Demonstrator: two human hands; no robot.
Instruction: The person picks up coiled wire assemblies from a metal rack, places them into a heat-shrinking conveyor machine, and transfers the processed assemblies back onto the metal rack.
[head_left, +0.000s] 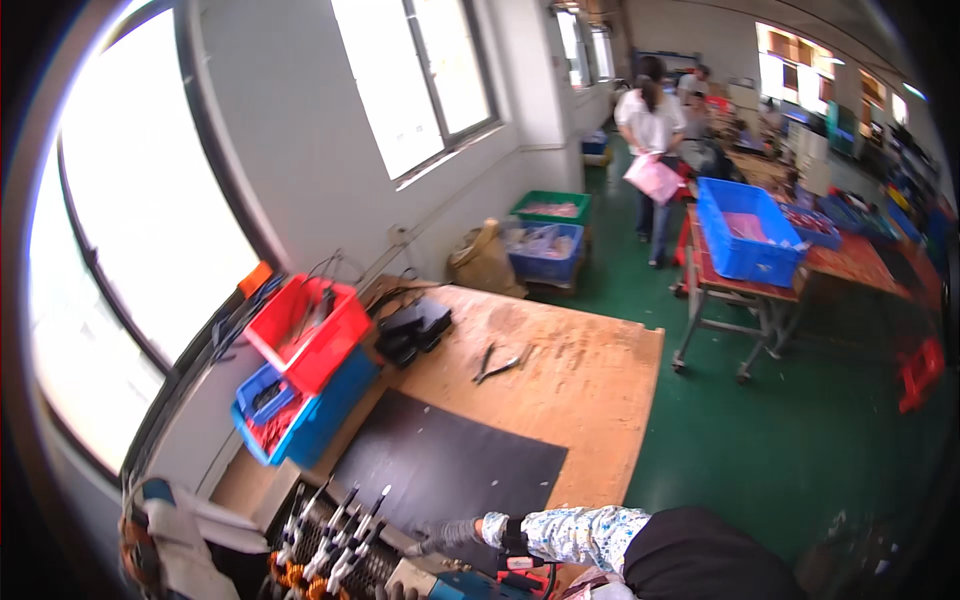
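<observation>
My right hand (pixel 447 536), in a grey glove, reaches in from the lower right, with a patterned sleeve (pixel 575 532) and a black wrist strap behind it. It is beside a metal bench device (pixel 345 545) that bears rows of white rods with dark tips and orange-brown coils. The fingers are smeared, so I cannot tell whether they hold anything. Of my left hand (pixel 396 592), only dark gloved fingertips show at the bottom edge, by the same device; the rest is cut off. A blue casing (pixel 478 586) lies just right of those fingertips.
A black mat (pixel 450 455) covers part of the wooden table (pixel 590 370); pliers (pixel 497 364) and black objects (pixel 413 330) lie beyond. A red bin (pixel 310 330) sits on a blue bin (pixel 330 405) by the window. Right, a wheeled table carries a blue crate (pixel 745 235); people stand behind.
</observation>
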